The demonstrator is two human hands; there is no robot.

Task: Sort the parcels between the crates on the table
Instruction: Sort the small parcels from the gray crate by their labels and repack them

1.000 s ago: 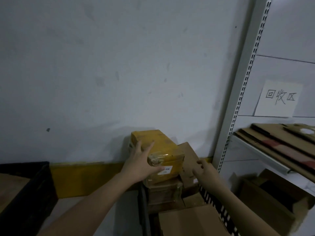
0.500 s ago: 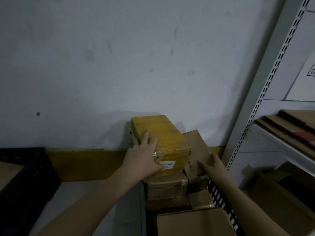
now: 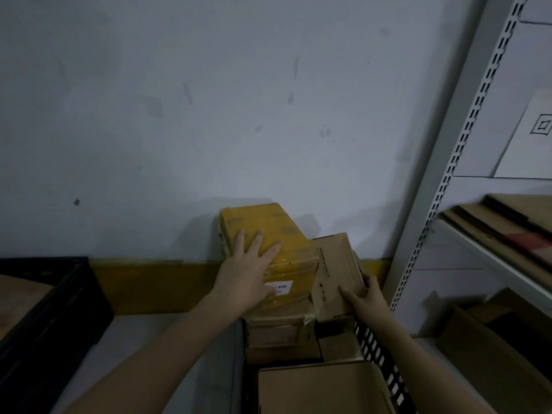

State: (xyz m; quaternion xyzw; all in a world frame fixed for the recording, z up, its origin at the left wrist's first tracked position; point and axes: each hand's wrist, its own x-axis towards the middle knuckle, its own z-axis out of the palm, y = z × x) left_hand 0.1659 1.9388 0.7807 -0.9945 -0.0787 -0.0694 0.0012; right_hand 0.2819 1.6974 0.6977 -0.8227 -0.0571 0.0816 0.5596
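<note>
Since half a second ago the left hand (image 3: 249, 273) has slid further over the yellow parcel (image 3: 270, 249): its fingers now spread flat across the top face, where before they curled at the near corner, and the thumb sits by the white label (image 3: 280, 287) on the near end. Palm down and open, it presses on the parcel rather than closing around it.

At nine o'clock, a dark crate (image 3: 44, 318) stands on the table (image 3: 167, 348), well apart from the hands. Near six o'clock, the yellow parcel tops a stack, resting on a taped brown parcel (image 3: 277, 330) inside a second crate (image 3: 376, 354) with a slotted wall. Just beside it, toward five o'clock, a brown cardboard parcel (image 3: 334, 270) leans tilted against the yellow one; the right hand (image 3: 366, 297) grips its near right corner, thumb on the top face and fingers wrapped round the edge. A large flat box (image 3: 322, 386) lies in the crate closest to the camera. At three o'clock a metal shelf rack (image 3: 448, 162) holds flattened cardboard (image 3: 501, 222).
</note>
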